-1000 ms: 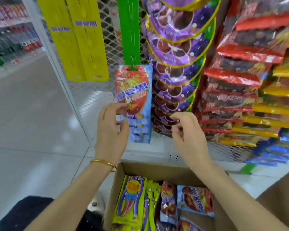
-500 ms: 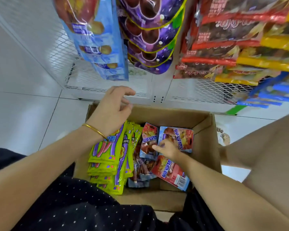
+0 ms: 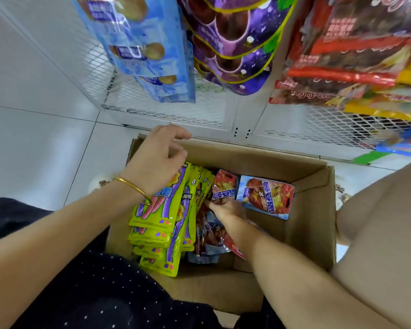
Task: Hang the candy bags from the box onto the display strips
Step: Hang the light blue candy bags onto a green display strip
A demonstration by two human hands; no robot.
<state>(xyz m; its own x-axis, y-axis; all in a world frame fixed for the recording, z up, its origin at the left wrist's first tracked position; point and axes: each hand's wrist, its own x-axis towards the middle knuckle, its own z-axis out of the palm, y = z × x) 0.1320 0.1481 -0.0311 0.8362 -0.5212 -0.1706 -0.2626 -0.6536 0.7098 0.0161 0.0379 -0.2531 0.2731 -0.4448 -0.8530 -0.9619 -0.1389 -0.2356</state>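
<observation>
Box at lower centre is holding plenty yet; I'm pinching a red-and-blue candy bag with my right hand, left hand hovering loose-fingered; blue bags are hanging upper left.

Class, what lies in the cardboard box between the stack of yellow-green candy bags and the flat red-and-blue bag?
In the head view: an upright red-and-blue candy bag, with the right hand at its base.

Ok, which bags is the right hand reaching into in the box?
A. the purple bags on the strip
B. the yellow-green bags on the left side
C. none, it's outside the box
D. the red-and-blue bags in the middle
D: the right hand grips among the red-and-blue bags mid-box, while the left hand hovers above the yellow-green bags.
</observation>
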